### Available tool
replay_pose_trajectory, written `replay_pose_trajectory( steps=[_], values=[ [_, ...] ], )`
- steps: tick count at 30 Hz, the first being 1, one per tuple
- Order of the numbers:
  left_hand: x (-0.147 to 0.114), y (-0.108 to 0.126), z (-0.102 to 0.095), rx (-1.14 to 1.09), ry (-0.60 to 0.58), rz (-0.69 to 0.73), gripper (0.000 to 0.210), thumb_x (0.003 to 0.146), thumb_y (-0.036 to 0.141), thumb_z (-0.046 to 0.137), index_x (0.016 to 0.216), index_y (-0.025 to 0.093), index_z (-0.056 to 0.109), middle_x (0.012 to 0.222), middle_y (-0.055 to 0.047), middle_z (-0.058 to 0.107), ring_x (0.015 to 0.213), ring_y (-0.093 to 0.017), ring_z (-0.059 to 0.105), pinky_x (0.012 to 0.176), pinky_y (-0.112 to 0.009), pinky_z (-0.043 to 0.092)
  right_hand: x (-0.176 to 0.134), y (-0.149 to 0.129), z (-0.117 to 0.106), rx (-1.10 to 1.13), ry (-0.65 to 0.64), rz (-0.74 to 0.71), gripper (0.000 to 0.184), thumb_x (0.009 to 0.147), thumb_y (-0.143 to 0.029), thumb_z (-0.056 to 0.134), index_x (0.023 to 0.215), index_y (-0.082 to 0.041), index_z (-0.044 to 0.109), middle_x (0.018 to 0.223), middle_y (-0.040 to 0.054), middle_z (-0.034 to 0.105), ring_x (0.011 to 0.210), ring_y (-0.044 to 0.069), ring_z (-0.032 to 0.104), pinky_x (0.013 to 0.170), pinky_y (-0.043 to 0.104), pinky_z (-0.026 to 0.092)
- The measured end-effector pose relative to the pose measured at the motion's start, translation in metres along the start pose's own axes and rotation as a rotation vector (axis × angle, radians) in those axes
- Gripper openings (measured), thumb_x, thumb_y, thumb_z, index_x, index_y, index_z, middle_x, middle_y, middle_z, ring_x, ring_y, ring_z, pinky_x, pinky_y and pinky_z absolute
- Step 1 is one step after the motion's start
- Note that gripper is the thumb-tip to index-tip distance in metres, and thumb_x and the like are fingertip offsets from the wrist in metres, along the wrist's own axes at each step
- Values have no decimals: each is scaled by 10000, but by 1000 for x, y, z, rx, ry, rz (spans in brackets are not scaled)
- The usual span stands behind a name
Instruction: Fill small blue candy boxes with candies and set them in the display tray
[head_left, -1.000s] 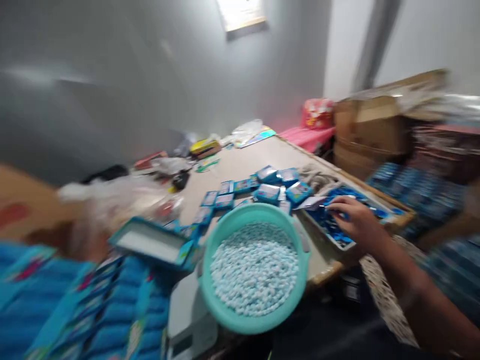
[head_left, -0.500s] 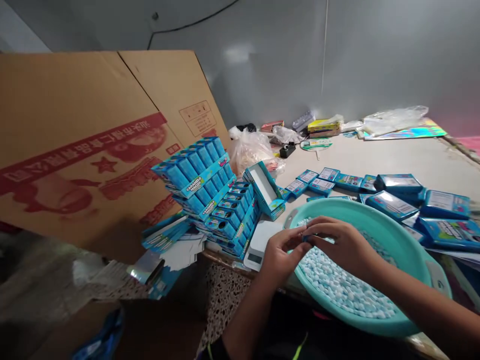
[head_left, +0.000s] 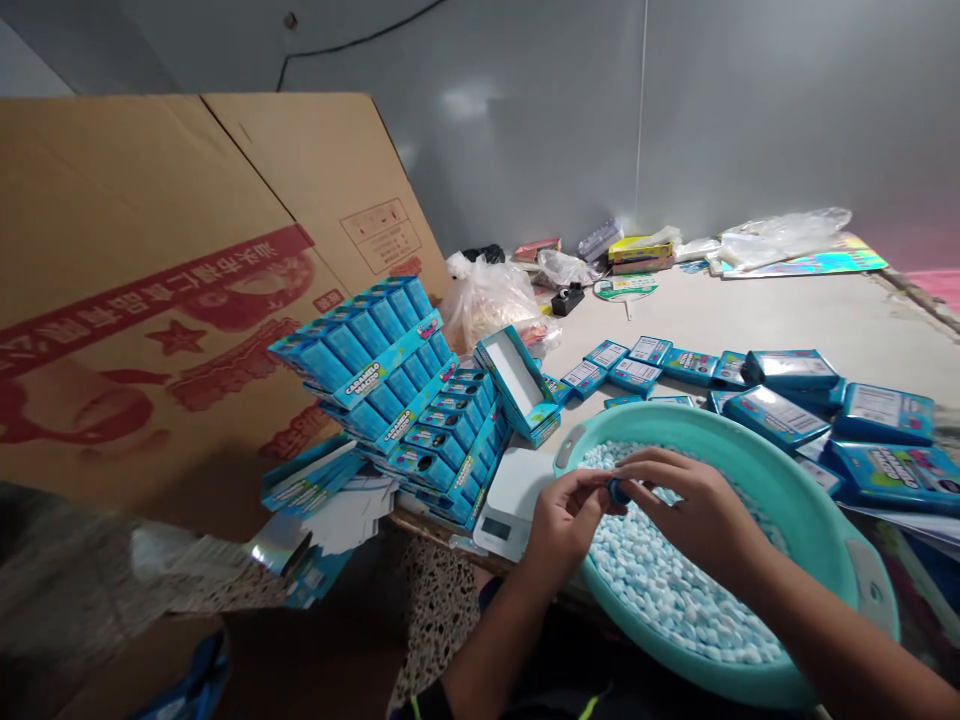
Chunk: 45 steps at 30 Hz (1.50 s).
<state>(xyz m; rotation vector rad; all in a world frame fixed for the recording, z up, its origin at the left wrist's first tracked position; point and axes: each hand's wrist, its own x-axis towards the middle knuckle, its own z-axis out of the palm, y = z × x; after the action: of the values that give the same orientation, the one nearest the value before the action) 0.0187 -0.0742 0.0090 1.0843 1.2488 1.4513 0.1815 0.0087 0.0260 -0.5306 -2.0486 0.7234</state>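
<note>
Both hands meet above the near left part of a turquoise basin (head_left: 814, 560), which holds many small pale-blue and white candies (head_left: 675, 585). Between the fingertips is a small dark-blue item (head_left: 619, 491), probably a little carton, mostly covered by the fingers. My left hand (head_left: 568, 515) pinches it from the left, thumb and fingers closed. From the right, my right hand (head_left: 686, 500) bends over it with its fingertips closed on it. A white scale (head_left: 514, 495) lies just left of my left hand.
Stacked display trays of blue cartons (head_left: 390, 385) stand left of the scale, beside an open blue tray (head_left: 517, 375). Blue packs (head_left: 780, 415) lie behind the basin. A large cardboard box (head_left: 150, 250) rises at left. Plastic bags (head_left: 491, 300) sit farther back.
The view has shifted slightly. Both hands stay together over the basin, and more of the blue item now shows between the fingertips.
</note>
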Motion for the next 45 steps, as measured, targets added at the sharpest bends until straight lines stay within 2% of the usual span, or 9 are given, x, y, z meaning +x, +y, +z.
replay_pose_trajectory(
  steps=[6, 11, 16, 18, 20, 27, 30, 36, 45],
  values=[
    [8, 0, 2, 205, 34, 95, 269, 874, 367, 697, 1040, 157, 726, 889, -96, 770, 780, -200, 736, 749, -298, 590, -2, -1, 0, -72, -59, -85, 227, 1002, -141, 530, 1004, -218, 744, 1023, 93, 754, 887, 211, 733, 740, 321, 594],
    [11, 16, -14, 469, 191, 146, 120, 823, 271, 663, 883, 184, 721, 821, -48, 736, 742, -188, 699, 706, -284, 569, -1, -2, -2, 0, -56, -58, 222, 1009, -131, 510, 1021, -220, 713, 975, 74, 739, 876, 200, 721, 760, 321, 584],
    [-7, 65, -78, 892, 672, 311, 196, 860, 341, 651, 962, 192, 725, 899, -46, 736, 797, -197, 671, 793, -310, 544, -2, -3, -7, -19, -97, -8, 226, 1015, -137, 494, 971, -230, 696, 965, 73, 731, 854, 204, 714, 728, 323, 577],
    [-15, 86, -109, 1023, 891, 262, 255, 864, 384, 638, 1002, 186, 719, 888, -47, 725, 758, -201, 646, 762, -316, 526, -3, -4, -8, -30, -117, 1, 221, 1017, -149, 493, 963, -229, 692, 967, 79, 729, 848, 209, 711, 728, 332, 578],
    [-19, 102, -136, 1105, 981, 180, 283, 856, 408, 622, 1001, 184, 717, 871, -48, 713, 745, -208, 632, 745, -319, 508, -5, -5, -9, -38, -133, 3, 213, 1025, -170, 492, 965, -228, 688, 960, 81, 727, 841, 213, 709, 734, 343, 580],
    [-11, 108, -180, 1195, 823, -159, 320, 749, 464, 634, 887, 189, 720, 855, -39, 650, 727, -200, 579, 720, -311, 462, -7, -7, -10, -63, -141, -20, 211, 1014, -187, 501, 955, -244, 695, 937, 73, 739, 793, 222, 723, 676, 342, 576],
    [-9, 113, -185, 1071, 726, -307, 394, 702, 534, 664, 891, 190, 691, 689, 23, 532, 621, -170, 513, 609, -286, 393, -6, -6, -11, -72, -124, -23, 206, 999, -178, 513, 945, -252, 697, 935, 73, 743, 784, 221, 727, 654, 334, 575],
    [-4, 127, -190, 1018, 510, -377, 481, 604, 591, 717, 878, 202, 650, 629, 70, 391, 547, -130, 394, 546, -254, 284, -7, -6, -12, -95, -149, -29, 214, 988, -185, 508, 926, -259, 698, 914, 65, 743, 750, 225, 727, 623, 351, 594],
    [20, 148, -190, 1148, 328, -527, 398, 565, 521, 757, 759, 210, 602, 604, 37, 514, 584, -170, 491, 556, -260, 346, -8, -7, -12, -93, -164, -57, 204, 992, -169, 494, 937, -270, 663, 906, 53, 738, 738, 215, 728, 609, 338, 578]
  ],
)
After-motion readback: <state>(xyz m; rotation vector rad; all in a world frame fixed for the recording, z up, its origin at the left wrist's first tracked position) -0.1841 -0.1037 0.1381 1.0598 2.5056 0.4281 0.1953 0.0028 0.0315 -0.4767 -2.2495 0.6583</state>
